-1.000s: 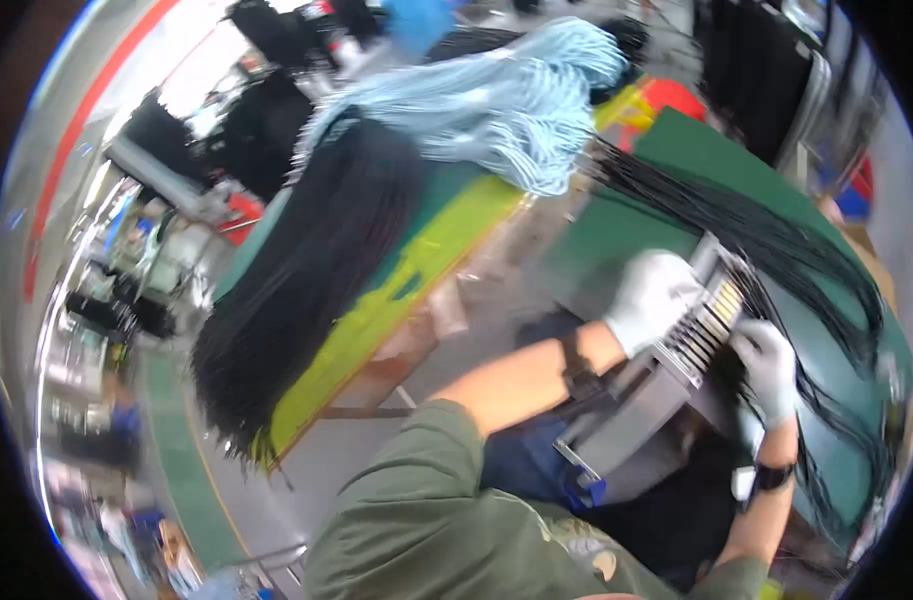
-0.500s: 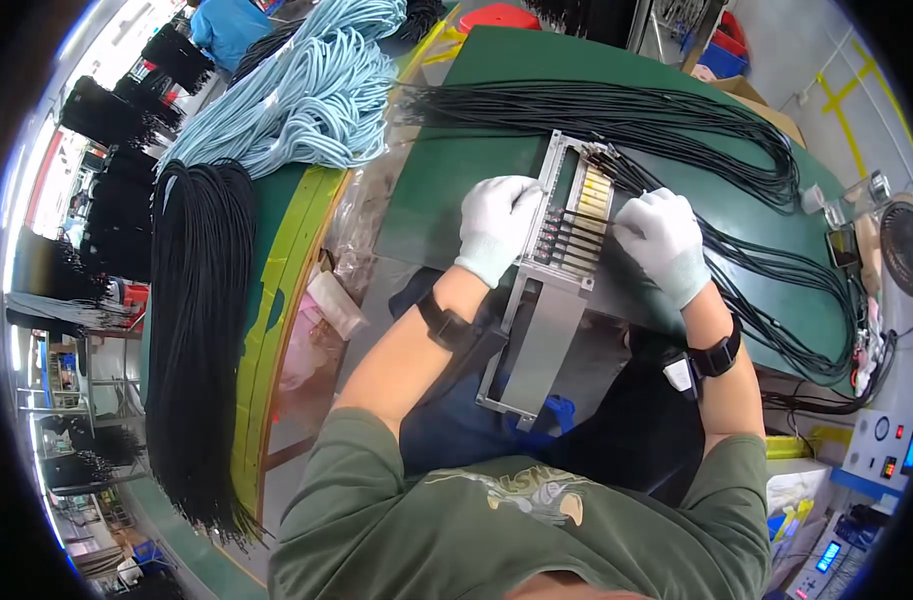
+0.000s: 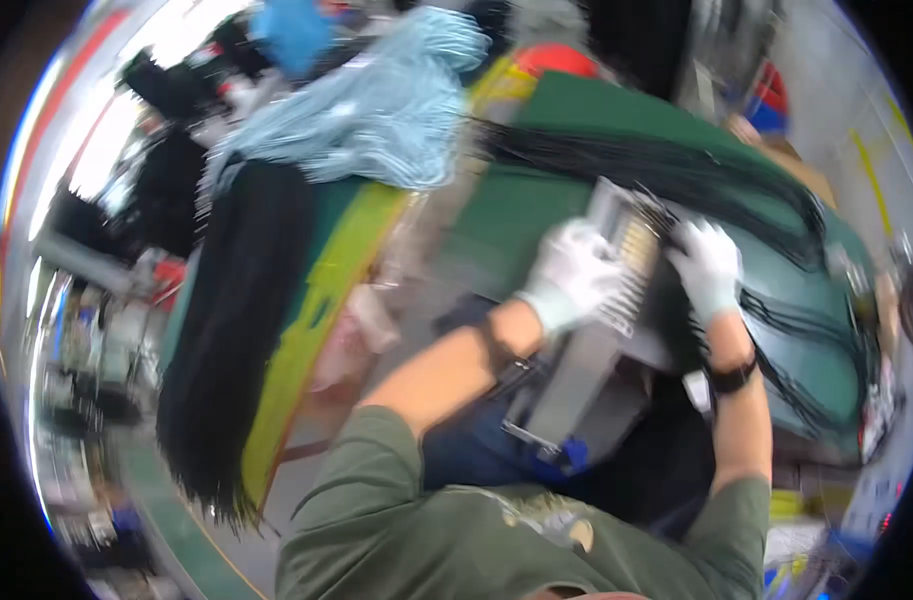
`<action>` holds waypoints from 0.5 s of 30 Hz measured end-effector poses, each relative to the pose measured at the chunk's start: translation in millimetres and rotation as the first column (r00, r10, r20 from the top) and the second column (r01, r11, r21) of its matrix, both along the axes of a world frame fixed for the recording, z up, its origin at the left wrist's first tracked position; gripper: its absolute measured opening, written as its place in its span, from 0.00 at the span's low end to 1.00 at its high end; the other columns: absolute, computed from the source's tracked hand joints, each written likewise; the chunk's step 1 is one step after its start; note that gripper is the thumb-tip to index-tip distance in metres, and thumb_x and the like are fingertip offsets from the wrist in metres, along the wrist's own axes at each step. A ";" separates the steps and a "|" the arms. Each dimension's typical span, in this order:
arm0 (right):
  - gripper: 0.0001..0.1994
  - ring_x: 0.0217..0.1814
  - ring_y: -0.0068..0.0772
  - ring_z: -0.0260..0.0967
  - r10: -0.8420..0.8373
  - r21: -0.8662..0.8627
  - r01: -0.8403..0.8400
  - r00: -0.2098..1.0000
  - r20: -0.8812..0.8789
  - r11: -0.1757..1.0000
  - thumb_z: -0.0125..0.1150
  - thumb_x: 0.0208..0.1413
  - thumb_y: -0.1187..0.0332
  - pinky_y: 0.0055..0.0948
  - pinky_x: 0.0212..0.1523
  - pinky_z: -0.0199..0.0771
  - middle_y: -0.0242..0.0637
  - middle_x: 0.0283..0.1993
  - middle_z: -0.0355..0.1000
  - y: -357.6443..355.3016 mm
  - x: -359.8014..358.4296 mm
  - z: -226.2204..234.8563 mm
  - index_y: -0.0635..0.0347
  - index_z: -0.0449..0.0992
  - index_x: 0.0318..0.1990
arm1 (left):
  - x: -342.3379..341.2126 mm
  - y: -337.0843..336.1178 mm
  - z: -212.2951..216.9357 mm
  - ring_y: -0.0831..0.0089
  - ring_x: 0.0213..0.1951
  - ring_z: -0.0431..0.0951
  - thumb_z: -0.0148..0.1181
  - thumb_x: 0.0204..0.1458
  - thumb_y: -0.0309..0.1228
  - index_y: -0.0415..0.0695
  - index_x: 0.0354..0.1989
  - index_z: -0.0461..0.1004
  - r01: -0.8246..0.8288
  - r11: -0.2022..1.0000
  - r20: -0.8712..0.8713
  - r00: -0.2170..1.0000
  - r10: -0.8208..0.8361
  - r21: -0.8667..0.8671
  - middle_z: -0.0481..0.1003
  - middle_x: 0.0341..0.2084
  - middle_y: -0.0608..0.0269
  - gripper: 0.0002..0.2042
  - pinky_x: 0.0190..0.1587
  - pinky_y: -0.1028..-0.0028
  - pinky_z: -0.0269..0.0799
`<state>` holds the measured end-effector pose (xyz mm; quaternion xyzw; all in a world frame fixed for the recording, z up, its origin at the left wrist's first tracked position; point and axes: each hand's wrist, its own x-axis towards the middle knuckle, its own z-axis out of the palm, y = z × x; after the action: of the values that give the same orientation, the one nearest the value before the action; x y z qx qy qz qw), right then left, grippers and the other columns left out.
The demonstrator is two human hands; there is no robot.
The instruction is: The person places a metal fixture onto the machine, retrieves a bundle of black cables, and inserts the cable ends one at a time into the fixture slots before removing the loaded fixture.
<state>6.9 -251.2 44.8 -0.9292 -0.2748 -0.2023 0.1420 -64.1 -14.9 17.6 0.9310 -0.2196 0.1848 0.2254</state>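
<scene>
A metal fixture [image 3: 604, 205] with a row of pale yellow blocks [image 3: 637, 247] and short black cable ends lies on the green table [image 3: 516, 215], its grey plate [image 3: 571, 385] reaching toward my lap. My left hand [image 3: 574, 272], in a white glove, lies over the left side of the fixture, fingers bent toward the cable ends. My right hand [image 3: 708, 265], also gloved, is just right of the fixture beside black cables, fingers bent. Motion blurs the picture, so whether either hand grips anything cannot be made out.
Long black cables [image 3: 666, 170] stretch across the far table; another bundle [image 3: 806, 320] lies at the right. On the left bench hang a thick black cable bundle [image 3: 241, 330] and light blue cables [image 3: 366, 115]. A red stool top [image 3: 556, 60] stands behind.
The whole view has shifted and blurred, the scene moving right and down. My left hand has come in over the fixture's cable ends. My right hand has moved up along the fixture's right side.
</scene>
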 end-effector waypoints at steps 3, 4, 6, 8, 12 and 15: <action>0.10 0.43 0.51 0.70 -0.018 -0.018 0.017 1.000 -0.015 1.000 0.67 0.45 0.68 0.47 0.42 0.70 0.42 0.38 0.73 -11.6 6.9 -23.8 0.57 0.76 0.36 | -1.1 -11.2 -24.2 0.55 0.46 0.71 0.69 0.41 0.38 0.56 0.25 0.83 0.054 0.976 0.200 0.980 -0.011 -0.212 0.75 0.30 0.66 0.04 0.49 0.57 0.68; 0.10 0.43 0.51 0.70 0.008 0.051 -0.009 1.000 0.005 0.999 0.66 0.45 0.68 0.47 0.42 0.69 0.42 0.37 0.73 -12.2 2.8 -25.0 0.57 0.75 0.35 | -7.7 -12.7 -21.9 0.55 0.48 0.70 0.70 0.39 0.39 0.57 0.27 0.84 0.014 0.985 0.058 0.998 -0.004 -0.173 0.75 0.32 0.66 0.06 0.52 0.56 0.66; 0.09 0.42 0.51 0.69 -0.002 0.071 -0.003 0.997 0.076 0.997 0.66 0.46 0.67 0.47 0.44 0.67 0.41 0.35 0.73 -17.4 2.9 -32.3 0.57 0.74 0.34 | -12.2 -19.4 -30.7 0.53 0.48 0.69 0.72 0.37 0.40 0.58 0.27 0.85 -0.005 0.970 0.129 0.991 0.038 -0.244 0.74 0.32 0.65 0.07 0.52 0.54 0.64; 0.08 0.42 0.50 0.69 0.016 0.048 -0.014 0.999 -0.047 0.999 0.66 0.47 0.67 0.46 0.45 0.66 0.41 0.35 0.73 -23.9 5.3 -34.2 0.58 0.74 0.33 | -9.4 -23.2 -38.6 0.53 0.47 0.68 0.73 0.34 0.41 0.58 0.26 0.84 -0.012 0.968 0.139 0.989 0.048 -0.250 0.74 0.31 0.66 0.09 0.51 0.53 0.64; 0.06 0.40 0.49 0.69 0.012 -0.029 -0.012 1.000 -0.003 0.999 0.66 0.47 0.70 0.44 0.43 0.68 0.42 0.35 0.74 -27.4 11.8 -35.1 0.59 0.77 0.33 | -8.5 -19.4 -34.8 0.53 0.46 0.68 0.72 0.34 0.44 0.59 0.27 0.84 -0.044 0.976 0.060 0.997 0.057 -0.212 0.74 0.31 0.67 0.10 0.51 0.53 0.63; 0.06 0.38 0.46 0.69 0.073 0.068 -0.073 0.997 -0.002 0.995 0.66 0.49 0.72 0.41 0.42 0.68 0.41 0.34 0.74 -28.0 7.0 -35.8 0.59 0.77 0.34 | -10.0 -19.7 -33.6 0.54 0.47 0.68 0.72 0.35 0.45 0.59 0.27 0.84 -0.034 0.982 0.049 0.998 0.044 -0.188 0.74 0.30 0.68 0.11 0.51 0.53 0.63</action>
<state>13.9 -279.2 8.9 -0.9136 -0.3013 -0.2040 0.1815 -74.1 -34.6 -16.0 0.9047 -0.1890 0.2335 0.3022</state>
